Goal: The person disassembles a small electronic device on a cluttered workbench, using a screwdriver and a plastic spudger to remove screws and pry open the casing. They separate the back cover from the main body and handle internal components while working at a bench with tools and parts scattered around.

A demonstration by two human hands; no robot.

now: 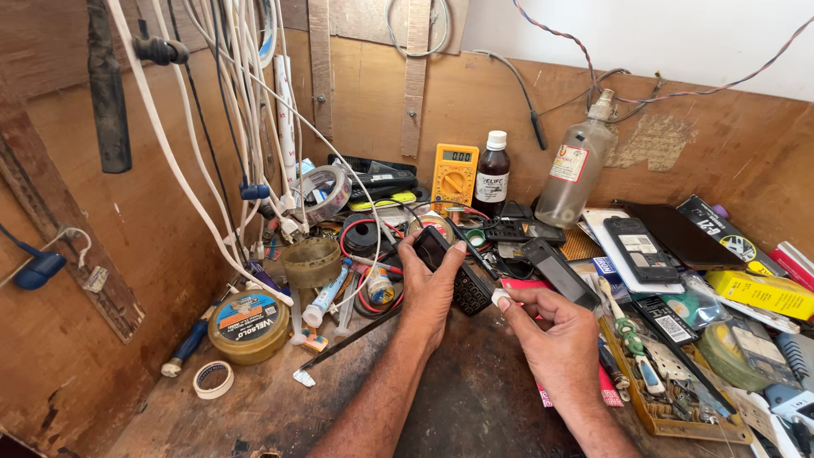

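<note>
While the left hand [432,288] clamps its fingers on a small black keypad phone [451,270], the right hand [555,335] pinches a small white piece [500,298] just beside it, not yet touching.

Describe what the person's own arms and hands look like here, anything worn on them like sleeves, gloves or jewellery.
Both forearms are bare as far as the picture shows, with no sleeves in view. The left hand and right hand wear no gloves, and no rings, watch or bands show on the visible fingers or wrists. The fingernails are short. The forearms carry some dark hair. No markings or bandages can be seen.
</note>
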